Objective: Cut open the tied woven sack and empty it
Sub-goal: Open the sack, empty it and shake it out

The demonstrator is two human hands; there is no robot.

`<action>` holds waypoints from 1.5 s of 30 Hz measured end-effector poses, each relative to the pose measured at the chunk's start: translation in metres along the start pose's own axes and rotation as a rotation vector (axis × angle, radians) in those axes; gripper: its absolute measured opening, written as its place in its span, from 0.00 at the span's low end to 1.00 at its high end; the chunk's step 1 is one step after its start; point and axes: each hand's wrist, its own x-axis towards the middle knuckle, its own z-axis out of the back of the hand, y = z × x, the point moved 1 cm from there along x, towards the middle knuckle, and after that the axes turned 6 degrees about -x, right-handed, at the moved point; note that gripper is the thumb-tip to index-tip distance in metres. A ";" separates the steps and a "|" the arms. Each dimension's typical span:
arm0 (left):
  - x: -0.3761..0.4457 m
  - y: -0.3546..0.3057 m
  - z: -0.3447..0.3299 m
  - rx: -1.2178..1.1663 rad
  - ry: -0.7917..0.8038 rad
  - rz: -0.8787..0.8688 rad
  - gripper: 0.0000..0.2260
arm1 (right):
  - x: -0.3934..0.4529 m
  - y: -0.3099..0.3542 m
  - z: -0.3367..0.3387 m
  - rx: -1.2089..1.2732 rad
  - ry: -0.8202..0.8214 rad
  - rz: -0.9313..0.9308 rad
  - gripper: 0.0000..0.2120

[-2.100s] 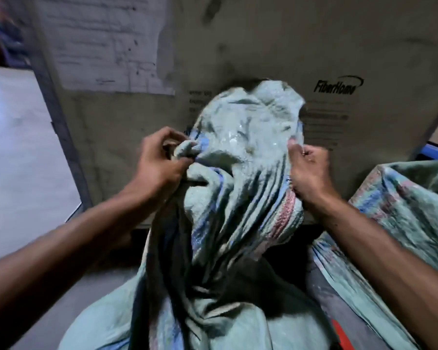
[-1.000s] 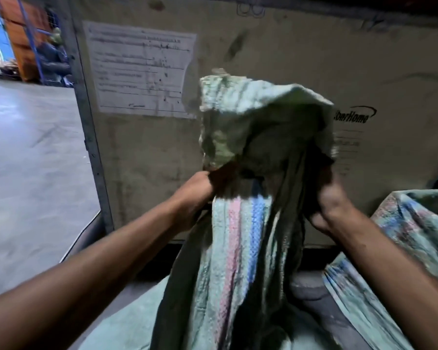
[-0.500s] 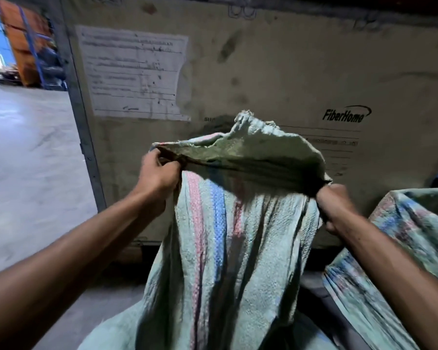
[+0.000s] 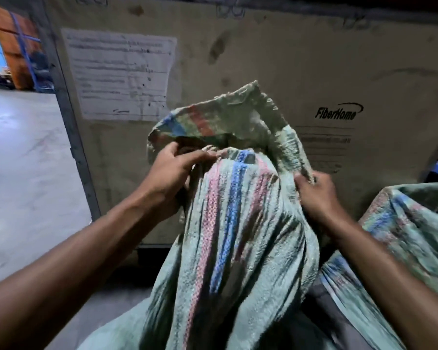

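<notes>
A pale green woven sack with pink and blue stripes hangs upright in front of me, its mouth open at the top. My left hand pinches the near rim of the mouth at the left. At the right edge of the mouth, my right hand grips the cloth in a closed fist. The far rim of the mouth stands up behind my hands. What lies inside the sack is hidden.
A large cardboard crate with a paper label and a printed logo stands right behind the sack. A second woven sack lies at the right. Bare concrete floor stretches to the left.
The sack's mouth was held stretched wide between both hands; now my left hand has moved in toward the middle of the near rim, and the far rim has risen behind.
</notes>
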 end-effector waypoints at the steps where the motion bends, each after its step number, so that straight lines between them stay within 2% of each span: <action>1: 0.002 0.002 0.002 0.060 -0.070 -0.009 0.09 | -0.001 -0.002 0.003 -0.048 -0.014 -0.010 0.15; 3: 0.005 0.004 0.004 0.130 -0.085 -0.044 0.10 | -0.008 0.004 0.005 -0.055 0.029 0.038 0.29; 6: 0.003 0.002 -0.011 -0.092 0.271 0.034 0.05 | -0.024 0.026 -0.017 0.059 0.341 0.082 0.29; 7: 0.002 0.002 -0.017 -0.131 0.343 0.072 0.06 | -0.023 0.022 -0.027 0.038 0.381 0.075 0.27; 8: 0.001 0.004 -0.022 -0.096 0.352 0.066 0.07 | -0.022 0.020 -0.034 0.024 0.353 0.080 0.24; 9: 0.002 0.010 -0.024 -0.009 0.288 0.011 0.08 | -0.017 0.014 -0.036 0.024 0.270 0.073 0.20; 11: 0.003 0.026 -0.018 0.265 0.061 -0.131 0.05 | -0.009 0.001 -0.029 0.117 0.114 0.007 0.16; 12: 0.003 0.035 -0.014 0.425 -0.007 -0.123 0.03 | -0.007 -0.004 -0.023 0.170 0.076 -0.027 0.16; 13: 0.001 0.046 -0.010 0.617 -0.019 -0.052 0.10 | -0.003 -0.009 -0.019 0.189 0.053 -0.053 0.18; 15: -0.002 0.075 -0.005 0.880 0.087 0.150 0.20 | -0.001 -0.016 -0.016 0.220 0.030 -0.076 0.21; 17: -0.003 0.092 -0.005 0.753 0.176 0.269 0.13 | -0.002 -0.018 -0.017 0.313 0.006 -0.115 0.22; 19: 0.001 0.082 -0.009 0.451 0.140 0.318 0.11 | 0.000 -0.019 -0.012 0.303 -0.022 -0.174 0.20; 21: 0.013 0.054 -0.005 0.330 0.005 0.249 0.10 | 0.004 -0.021 0.000 0.249 -0.081 -0.242 0.18; 23: 0.022 0.016 -0.005 0.324 -0.089 0.251 0.11 | 0.006 -0.009 0.019 0.193 -0.105 -0.318 0.18; 25: 0.021 -0.023 -0.009 0.280 -0.118 0.330 0.12 | 0.006 0.020 0.041 0.179 -0.139 -0.337 0.15; 27: 0.020 -0.064 -0.013 0.195 -0.109 0.544 0.07 | 0.014 0.062 0.071 0.198 -0.205 -0.364 0.11; 29: 0.013 -0.112 -0.021 0.247 -0.039 0.764 0.13 | 0.019 0.115 0.104 0.170 -0.182 -0.378 0.09; 32: 0.009 -0.193 -0.036 0.584 0.258 0.911 0.29 | 0.023 0.201 0.145 0.149 -0.117 -0.320 0.11; 33: 0.008 -0.221 -0.045 0.661 0.349 0.926 0.26 | 0.024 0.232 0.158 0.156 -0.100 -0.315 0.12; 34: 0.007 -0.251 -0.058 0.675 0.416 0.927 0.21 | 0.026 0.264 0.172 0.158 -0.080 -0.307 0.12; 36: 0.008 -0.303 -0.082 0.554 0.469 0.914 0.20 | 0.032 0.315 0.201 0.174 -0.079 -0.294 0.12; 39: 0.015 -0.380 -0.119 0.400 0.440 0.830 0.37 | 0.049 0.398 0.257 0.206 -0.173 -0.275 0.13; 40: 0.019 -0.402 -0.135 0.362 0.427 0.804 0.36 | 0.058 0.422 0.273 0.221 -0.184 -0.251 0.14; 42: 0.027 -0.452 -0.176 0.360 0.495 0.726 0.27 | 0.076 0.474 0.314 0.235 -0.189 -0.190 0.15; 45: 0.030 -0.507 -0.233 0.467 0.589 0.620 0.25 | 0.085 0.535 0.371 0.210 -0.155 -0.088 0.16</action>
